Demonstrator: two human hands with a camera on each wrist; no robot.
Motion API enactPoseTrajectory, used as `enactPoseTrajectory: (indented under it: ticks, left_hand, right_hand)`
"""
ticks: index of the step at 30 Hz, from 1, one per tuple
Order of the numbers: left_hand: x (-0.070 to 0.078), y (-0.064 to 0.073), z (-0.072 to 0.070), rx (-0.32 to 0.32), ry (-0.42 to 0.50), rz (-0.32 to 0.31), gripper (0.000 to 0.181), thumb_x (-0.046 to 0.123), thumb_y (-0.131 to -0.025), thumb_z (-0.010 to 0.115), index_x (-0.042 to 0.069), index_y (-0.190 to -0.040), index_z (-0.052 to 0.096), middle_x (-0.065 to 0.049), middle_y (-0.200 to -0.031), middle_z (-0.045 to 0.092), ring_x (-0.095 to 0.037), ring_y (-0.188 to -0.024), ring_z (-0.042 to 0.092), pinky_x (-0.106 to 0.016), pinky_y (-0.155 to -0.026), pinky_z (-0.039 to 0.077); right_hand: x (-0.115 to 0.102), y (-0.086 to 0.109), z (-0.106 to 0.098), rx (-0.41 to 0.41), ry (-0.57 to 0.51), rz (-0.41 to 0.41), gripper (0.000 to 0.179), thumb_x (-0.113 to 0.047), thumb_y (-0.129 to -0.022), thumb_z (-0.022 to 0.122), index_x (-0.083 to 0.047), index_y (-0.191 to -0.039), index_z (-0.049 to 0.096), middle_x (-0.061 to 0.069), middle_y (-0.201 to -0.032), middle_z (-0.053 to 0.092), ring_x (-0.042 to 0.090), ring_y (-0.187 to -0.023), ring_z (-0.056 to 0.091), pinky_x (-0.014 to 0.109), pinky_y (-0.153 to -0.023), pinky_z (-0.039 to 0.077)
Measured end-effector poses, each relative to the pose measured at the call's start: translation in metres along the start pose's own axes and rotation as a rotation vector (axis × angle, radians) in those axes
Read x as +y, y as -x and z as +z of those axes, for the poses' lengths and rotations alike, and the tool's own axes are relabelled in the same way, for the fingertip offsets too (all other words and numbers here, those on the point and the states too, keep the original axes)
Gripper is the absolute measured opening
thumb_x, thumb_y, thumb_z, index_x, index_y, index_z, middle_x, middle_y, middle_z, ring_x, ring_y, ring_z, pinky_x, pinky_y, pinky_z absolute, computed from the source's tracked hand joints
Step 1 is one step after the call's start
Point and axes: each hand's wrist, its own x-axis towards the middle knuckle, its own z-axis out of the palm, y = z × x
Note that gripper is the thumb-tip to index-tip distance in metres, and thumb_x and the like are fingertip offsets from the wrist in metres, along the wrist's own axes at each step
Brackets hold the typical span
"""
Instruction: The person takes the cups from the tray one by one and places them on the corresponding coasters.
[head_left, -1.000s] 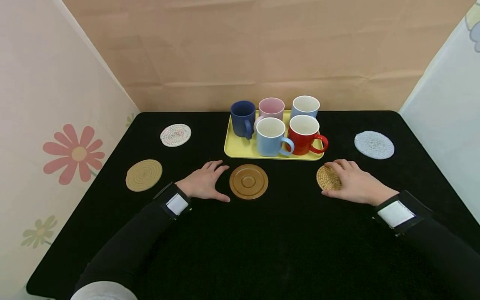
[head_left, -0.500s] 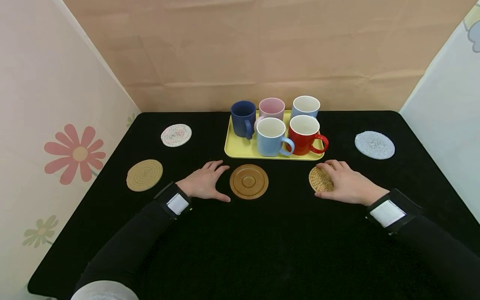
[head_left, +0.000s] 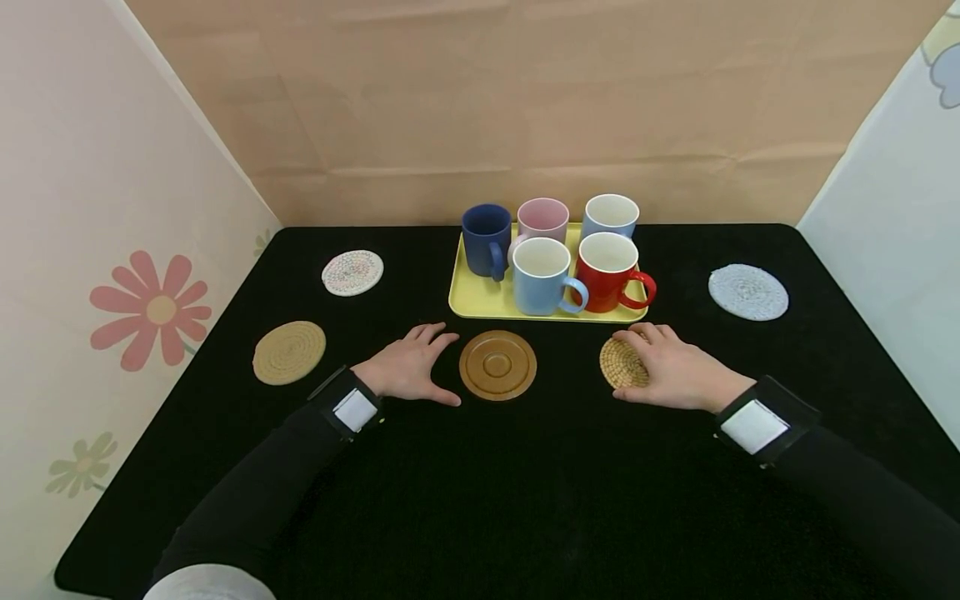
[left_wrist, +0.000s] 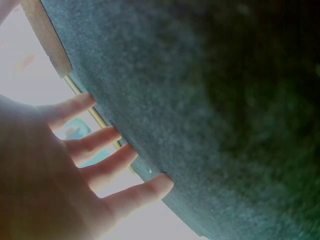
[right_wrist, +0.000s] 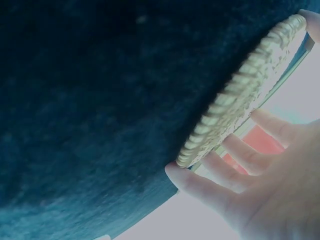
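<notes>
My right hand (head_left: 678,368) grips a round woven straw coaster (head_left: 621,363) low over the black table, its thumb and fingertips at opposite edges. From the right wrist view the coaster's thick braided rim (right_wrist: 235,100) shows edge-on, close to the cloth. To the left, a brown round wooden coaster (head_left: 498,365) with a ringed centre lies flat. Beside it rests my left hand (head_left: 408,367), thumb and fingers spread toward its left edge, holding nothing. In the left wrist view the fingers (left_wrist: 105,170) extend just over the dark cloth.
Behind the wooden coaster stands a yellow tray (head_left: 480,302) with several mugs, among them a red mug (head_left: 603,283) and a dark blue mug (head_left: 483,242). A tan coaster (head_left: 289,353) and a white speckled coaster (head_left: 352,273) lie left, a pale blue coaster (head_left: 748,292) right.
My right hand has slid left with the woven straw coaster, bringing it closer to the wooden one. The left hand and the other coasters have stayed in place.
</notes>
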Motion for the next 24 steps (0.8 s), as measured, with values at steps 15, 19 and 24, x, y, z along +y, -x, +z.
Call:
enactPoseTrajectory:
  ticks: [15,19,24]
  left_hand:
    - [-0.002,-0.001,0.0,-0.003,0.006,0.001,0.102,0.063,-0.075,0.072,0.013,-0.153,0.027,-0.019,-0.158,0.014,-0.039,-0.142,0.018,-0.056,-0.105,0.032]
    - [-0.002,-0.001,0.001,-0.003,0.001,-0.002,0.102,0.063,-0.075,0.072,0.013,-0.153,0.027,-0.02,-0.158,0.014,-0.039,-0.142,0.018,-0.057,-0.106,0.032]
    - [0.001,-0.001,0.0,-0.001,-0.01,-0.012,0.102,0.063,-0.075,0.072,0.013,-0.153,0.027,-0.02,-0.158,0.014,-0.04,-0.142,0.018,-0.057,-0.106,0.032]
  right_hand:
    - [-0.02,-0.014,0.006,-0.011,-0.008,-0.059,0.088,-0.06,-0.077,0.072,-0.007,-0.141,0.044,0.021,-0.137,0.04,0.04,-0.12,0.041,0.053,-0.086,0.049]
    - [-0.026,-0.018,0.007,-0.017,-0.015,-0.082,0.087,-0.058,-0.077,0.073,-0.007,-0.141,0.044,0.02,-0.138,0.039,0.038,-0.121,0.04,0.052,-0.087,0.049]
    - [-0.033,-0.022,0.009,-0.021,-0.025,-0.108,0.086,-0.055,-0.076,0.075,-0.008,-0.142,0.044,0.019,-0.139,0.039,0.037,-0.121,0.04,0.051,-0.087,0.049]
